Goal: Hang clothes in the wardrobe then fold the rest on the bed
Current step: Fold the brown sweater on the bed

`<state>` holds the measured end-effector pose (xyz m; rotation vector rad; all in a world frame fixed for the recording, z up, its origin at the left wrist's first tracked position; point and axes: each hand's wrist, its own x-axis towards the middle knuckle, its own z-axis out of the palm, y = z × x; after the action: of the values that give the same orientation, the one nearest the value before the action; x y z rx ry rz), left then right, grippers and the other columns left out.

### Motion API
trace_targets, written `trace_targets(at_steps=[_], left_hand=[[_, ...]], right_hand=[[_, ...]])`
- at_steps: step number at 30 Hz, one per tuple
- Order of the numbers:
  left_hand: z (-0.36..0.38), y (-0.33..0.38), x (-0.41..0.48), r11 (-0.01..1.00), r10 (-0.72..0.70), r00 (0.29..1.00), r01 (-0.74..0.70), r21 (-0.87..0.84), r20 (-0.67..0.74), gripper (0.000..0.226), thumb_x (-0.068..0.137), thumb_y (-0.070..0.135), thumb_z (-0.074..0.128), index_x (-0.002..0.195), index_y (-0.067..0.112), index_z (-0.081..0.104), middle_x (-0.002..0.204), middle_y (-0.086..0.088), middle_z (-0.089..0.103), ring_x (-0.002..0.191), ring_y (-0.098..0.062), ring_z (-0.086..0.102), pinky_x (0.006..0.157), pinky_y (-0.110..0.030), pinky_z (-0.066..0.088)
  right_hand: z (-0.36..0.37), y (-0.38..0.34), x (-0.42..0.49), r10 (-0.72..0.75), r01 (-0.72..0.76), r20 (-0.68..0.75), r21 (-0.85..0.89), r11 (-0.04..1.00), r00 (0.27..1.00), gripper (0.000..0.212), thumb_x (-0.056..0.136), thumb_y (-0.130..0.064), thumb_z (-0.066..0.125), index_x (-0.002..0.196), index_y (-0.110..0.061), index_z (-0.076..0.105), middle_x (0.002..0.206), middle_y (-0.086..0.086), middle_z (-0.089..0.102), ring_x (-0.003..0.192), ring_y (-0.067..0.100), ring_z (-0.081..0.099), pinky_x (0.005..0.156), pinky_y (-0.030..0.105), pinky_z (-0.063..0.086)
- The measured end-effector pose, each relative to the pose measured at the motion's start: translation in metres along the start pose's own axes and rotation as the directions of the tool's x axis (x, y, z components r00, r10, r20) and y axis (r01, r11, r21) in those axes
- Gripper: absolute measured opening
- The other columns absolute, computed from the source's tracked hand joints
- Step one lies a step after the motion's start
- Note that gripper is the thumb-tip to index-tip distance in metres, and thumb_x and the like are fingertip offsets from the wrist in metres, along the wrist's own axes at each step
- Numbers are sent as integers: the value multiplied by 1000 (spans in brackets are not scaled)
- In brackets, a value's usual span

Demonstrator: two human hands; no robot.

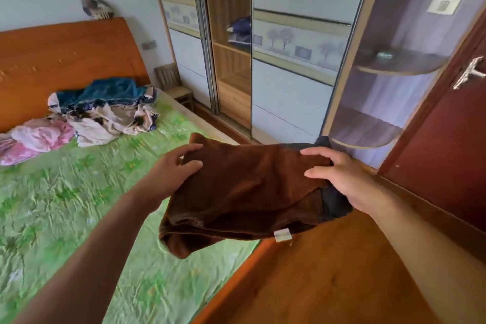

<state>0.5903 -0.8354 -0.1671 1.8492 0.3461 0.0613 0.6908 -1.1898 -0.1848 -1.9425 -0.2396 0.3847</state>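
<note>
A folded brown fleecy garment with a dark grey outer layer and a white tag hangs in the air above the right edge of the bed. My left hand holds its left end, thumb on top and fingers underneath. My right hand grips the right end, fingers curled over the top. The wardrobe stands ahead with a sliding door pushed aside, showing wooden shelves with some folded dark blue cloth.
A pile of clothes in blue, white and pink lies near the orange headboard. A small wooden chair stands between bed and wardrobe. Curved corner shelves and a brown door are on the right. Wooden floor runs beside the bed.
</note>
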Motion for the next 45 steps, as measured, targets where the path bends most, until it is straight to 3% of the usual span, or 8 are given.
trace_targets(at_steps=[6, 13, 19, 26, 32, 35, 39, 45], left_hand=[[128, 49, 54, 999, 43, 998, -42, -29, 41, 35, 94, 19, 69, 117, 44, 69, 97, -8, 77, 85, -27, 76, 80, -47, 62], [208, 88, 117, 999, 44, 999, -44, 10, 26, 35, 94, 17, 67, 118, 42, 69, 96, -8, 77, 81, -25, 76, 75, -42, 63], [235, 108, 200, 997, 58, 998, -56, 46, -38, 32, 96, 21, 64, 111, 48, 69, 83, 3, 77, 69, -16, 75, 53, -21, 55], [250, 123, 315, 998, 32, 994, -26, 57, -108, 32, 96, 24, 64, 108, 53, 68, 86, 3, 76, 69, -7, 73, 51, -14, 52], [244, 144, 392, 994, 17, 978, 6, 111, -210, 36, 95, 24, 65, 105, 58, 65, 99, 4, 74, 75, -5, 72, 63, -18, 53], [240, 147, 416, 993, -2, 962, 35, 116, -272, 34, 95, 22, 65, 109, 54, 66, 102, 6, 72, 73, 0, 70, 58, -11, 51], [239, 149, 443, 990, -30, 923, 80, 115, -383, 34, 95, 21, 65, 111, 51, 66, 102, 4, 71, 79, -9, 70, 64, -18, 52], [239, 156, 476, 987, -53, 850, 124, 100, -524, 33, 96, 21, 63, 119, 45, 65, 103, -5, 72, 85, -25, 71, 78, -37, 59]], right_hand=[[-133, 29, 15, 54, -54, -77, 2, 999, 996, 43, 82, -28, 78, 114, -54, 68, 129, -2, 64, 118, 23, 62, 105, 43, 51], [-223, 46, 67, 46, -45, -73, 17, 999, 996, 41, 86, -25, 77, 114, -53, 68, 125, -11, 64, 112, 14, 63, 100, 37, 54], [-259, 53, 160, 9, -9, -42, -7, 1000, 999, 41, 84, -29, 76, 113, -56, 66, 123, -14, 61, 113, 14, 60, 101, 37, 53], [-289, 43, 291, -6, 7, 26, -39, 999, 1000, 49, 72, -40, 75, 116, -58, 65, 125, -16, 63, 113, 11, 61, 100, 36, 53], [-302, 24, 400, -24, 29, 113, -44, 999, 993, 53, 71, -41, 74, 120, -57, 62, 130, -12, 62, 118, 16, 61, 103, 44, 53], [-299, 17, 446, -64, 75, 151, -72, 995, 987, 54, 70, -41, 72, 122, -54, 62, 128, -12, 63, 115, 13, 61, 98, 36, 53], [-294, 5, 505, -132, 150, 225, -65, 987, 965, 51, 74, -31, 74, 121, -48, 65, 120, -13, 66, 106, 5, 63, 81, 20, 47], [-288, -15, 591, -233, 259, 337, -33, 965, 912, 48, 82, -17, 73, 123, -43, 65, 115, -12, 66, 105, 9, 63, 89, 27, 52]])
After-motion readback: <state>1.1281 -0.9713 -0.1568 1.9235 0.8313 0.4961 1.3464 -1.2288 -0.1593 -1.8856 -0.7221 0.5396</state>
